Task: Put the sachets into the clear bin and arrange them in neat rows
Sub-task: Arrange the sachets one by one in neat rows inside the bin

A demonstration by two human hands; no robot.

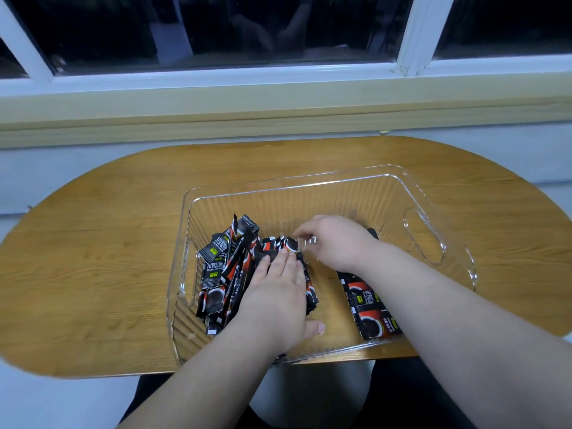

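A clear ribbed bin (427, 212) with cut-out handles stands on the wooden table. Inside it on the left lies a loose heap of black-and-red sachets (223, 274), several tilted or on edge. My left hand (275, 301) lies flat on this heap with straight fingers, thumb on the bin floor. My right hand (334, 243) reaches in from the right with curled fingers and pinches the top of a sachet (291, 245) at the heap's far end. A flat row of sachets (371, 308) lies at the right of the bin, partly hidden under my right forearm.
The oval wooden table (93, 258) stands against a wall under a white-framed window (414, 35) with dark glass. The bin sits right of the table's middle, its near wall at the table's front edge. Bare wood shows left of the bin.
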